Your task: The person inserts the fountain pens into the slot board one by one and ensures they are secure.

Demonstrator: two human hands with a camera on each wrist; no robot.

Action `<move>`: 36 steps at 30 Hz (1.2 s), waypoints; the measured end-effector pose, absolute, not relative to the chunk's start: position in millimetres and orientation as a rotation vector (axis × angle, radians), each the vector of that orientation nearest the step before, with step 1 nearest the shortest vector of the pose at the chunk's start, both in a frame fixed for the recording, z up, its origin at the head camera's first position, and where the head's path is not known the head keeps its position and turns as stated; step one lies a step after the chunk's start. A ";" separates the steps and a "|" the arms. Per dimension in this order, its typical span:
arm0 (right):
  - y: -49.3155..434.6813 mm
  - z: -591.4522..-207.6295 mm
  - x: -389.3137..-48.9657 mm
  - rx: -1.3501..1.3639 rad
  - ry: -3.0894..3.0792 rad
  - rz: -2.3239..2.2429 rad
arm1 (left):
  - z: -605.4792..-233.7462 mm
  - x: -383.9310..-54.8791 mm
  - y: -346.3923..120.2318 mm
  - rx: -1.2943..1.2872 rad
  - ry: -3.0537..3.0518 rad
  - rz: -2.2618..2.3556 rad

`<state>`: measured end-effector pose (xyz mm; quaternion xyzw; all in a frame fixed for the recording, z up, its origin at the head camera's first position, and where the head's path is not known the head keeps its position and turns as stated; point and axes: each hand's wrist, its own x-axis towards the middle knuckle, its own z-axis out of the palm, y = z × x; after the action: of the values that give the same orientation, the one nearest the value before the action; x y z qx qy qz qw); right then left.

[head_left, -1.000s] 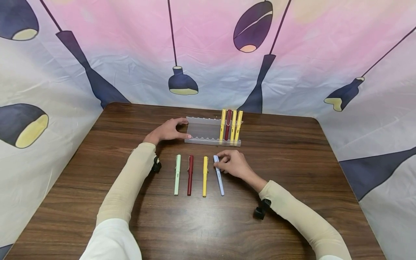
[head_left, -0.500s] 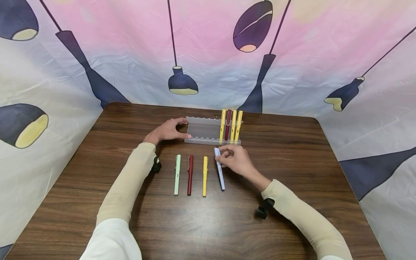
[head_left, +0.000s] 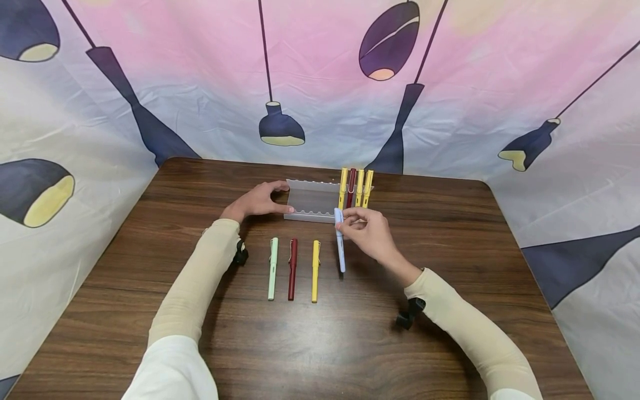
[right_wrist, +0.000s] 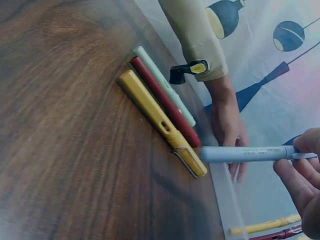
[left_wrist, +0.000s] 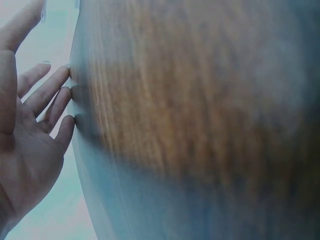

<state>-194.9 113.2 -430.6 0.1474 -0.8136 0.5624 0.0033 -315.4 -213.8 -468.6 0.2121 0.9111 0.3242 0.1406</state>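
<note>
A light blue pen [head_left: 341,253] is pinched near its capped end between the thumb and fingers of my right hand [head_left: 369,230]. Raised off the table, it overlaps the front edge of a clear acrylic pen rack [head_left: 312,200] in the head view. My left hand [head_left: 257,201] rests at the rack's left end, thumb at the front corner and fingers at the back one. Its fingers look spread and fairly straight in the left wrist view. Three pens lie in front of the rack: mint green [head_left: 273,269], dark red [head_left: 293,270] and yellow [head_left: 315,271].
Several pens stand in the rack's right part, yellow ones [head_left: 342,189] with a dark red one [head_left: 351,189] among them. The rack's left slots hold no pens. Behind the wooden table [head_left: 240,344] hangs a cloth printed with lamps [head_left: 320,83].
My right hand has lifted the light blue pen off the table and carried it away from me toward the rack. The left hand and the other pens have kept their places.
</note>
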 end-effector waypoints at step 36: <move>99.2 -393.6 -239.0 0.466 -2.337 1.601 | -467.8 -315.9 -213.5 0.600 2.637 0.920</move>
<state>-239.0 99.2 -393.6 0.1608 -0.8065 0.5527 0.1349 -315.9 -213.5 -467.8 0.2080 0.9137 0.3189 0.1419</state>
